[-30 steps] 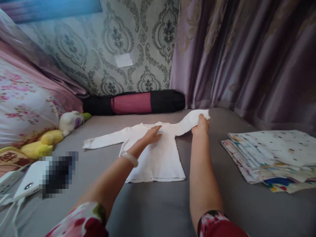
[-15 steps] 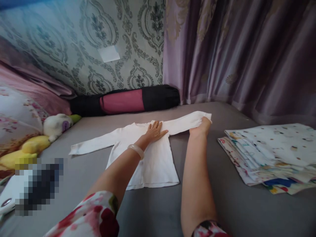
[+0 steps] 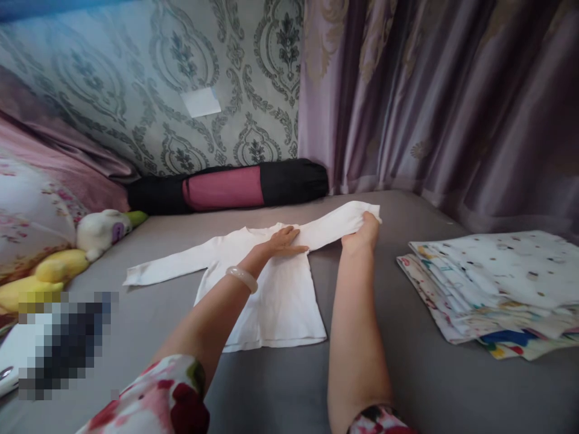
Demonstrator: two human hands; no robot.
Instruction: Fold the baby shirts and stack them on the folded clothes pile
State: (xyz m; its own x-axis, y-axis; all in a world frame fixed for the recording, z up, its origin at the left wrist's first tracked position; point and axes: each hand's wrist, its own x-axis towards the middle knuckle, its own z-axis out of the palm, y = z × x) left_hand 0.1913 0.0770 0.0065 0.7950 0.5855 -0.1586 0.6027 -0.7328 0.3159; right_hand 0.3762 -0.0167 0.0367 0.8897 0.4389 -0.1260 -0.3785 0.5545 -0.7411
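A small white long-sleeved shirt lies spread on the grey bed sheet, its neckline toward the wall. My left hand rests flat on the shirt near its right shoulder, fingers stretched out; a pale bangle circles that wrist. Near the cuff of the right sleeve, my right hand grips the fabric, and the sleeve is lifted somewhat off the sheet. The left sleeve stretches out flat to the side.
On the right lies a stack of folded printed cloths. A black and pink bag runs along the wall. Plush toys and a pixelated object are at the left. Purple curtains hang behind.
My right hand has moved slightly left and inward with the sleeve cuff. The left hand remains on the shoulder, its fingers pointing more to the right. The view has shifted a little.
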